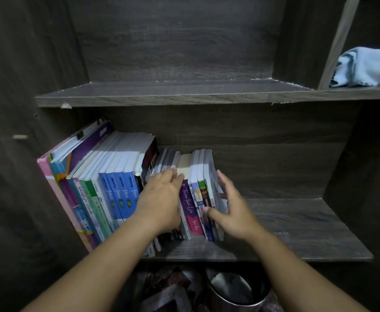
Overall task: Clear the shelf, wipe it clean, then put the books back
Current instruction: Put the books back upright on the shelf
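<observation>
A row of books [108,190] stands upright on the lower dark wooden shelf [297,230], filling its left half. My left hand [162,199] lies over the tops and spines of the small middle books, fingers reaching to a cream-edged book beside a purple-spined book [190,210]. My right hand [232,208] is at the right end of the row, fingers spread against the outer cover of the last book [212,181], thumb across the spines. The two hands bracket this small group of books.
The upper shelf board [184,93] holds nothing in its middle bay. A light blue folded cloth [364,66] lies in the upper right compartment. Below the lower shelf sit a round metal bin [236,289] and some dark patterned items [168,291].
</observation>
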Motion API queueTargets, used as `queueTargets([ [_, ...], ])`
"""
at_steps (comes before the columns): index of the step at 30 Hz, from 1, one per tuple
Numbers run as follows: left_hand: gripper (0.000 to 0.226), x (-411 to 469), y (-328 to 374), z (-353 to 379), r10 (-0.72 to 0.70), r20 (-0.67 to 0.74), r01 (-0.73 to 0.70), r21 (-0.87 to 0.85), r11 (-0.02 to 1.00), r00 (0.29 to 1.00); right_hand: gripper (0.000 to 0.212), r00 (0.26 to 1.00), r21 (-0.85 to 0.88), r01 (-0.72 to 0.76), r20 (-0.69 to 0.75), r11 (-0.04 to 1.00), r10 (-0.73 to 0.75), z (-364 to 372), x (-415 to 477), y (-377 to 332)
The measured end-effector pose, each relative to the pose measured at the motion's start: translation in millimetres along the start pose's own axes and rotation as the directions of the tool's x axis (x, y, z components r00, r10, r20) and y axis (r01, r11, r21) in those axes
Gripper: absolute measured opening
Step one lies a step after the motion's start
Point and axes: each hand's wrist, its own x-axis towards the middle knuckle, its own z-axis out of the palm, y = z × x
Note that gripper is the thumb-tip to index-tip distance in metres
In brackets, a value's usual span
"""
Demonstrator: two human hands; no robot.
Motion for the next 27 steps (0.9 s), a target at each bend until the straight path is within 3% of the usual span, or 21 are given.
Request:
queueTargets([
  [8,0.081,-3.6,-1.3,10.9,-0.003,-0.089,-0.001,-0.048,0.999,0.996,0.094,0.997,-0.032,0.041,0.063,0.999,-0.039,-2.4,-1.3,-4.2],
  [14,0.104,-28.0,12.4,38.0,-0.095,-0.163,0.094,-0.013,0.995,0.982,0.097,0.997,-0.006,0.035,0.066,0.999,-0.035,-6.5,-1.1,-3.5],
  [21,0.093,-39.4,14.4,46.9,-0.185,-0.257,0.185,-0.024,0.982,0.949,0.097,0.996,-0.069,0.023,0.083,0.997,-0.017,-4.6,-0.1,-0.3],
  [27,0.088,-31.6,23.3,31.7,-0.225,-0.222,0.226,-0.021,0.974,0.949,0.096,0.998,-0.14,0.064,0.035,0.988,-0.06,-4.8,0.4,-8.2],
])
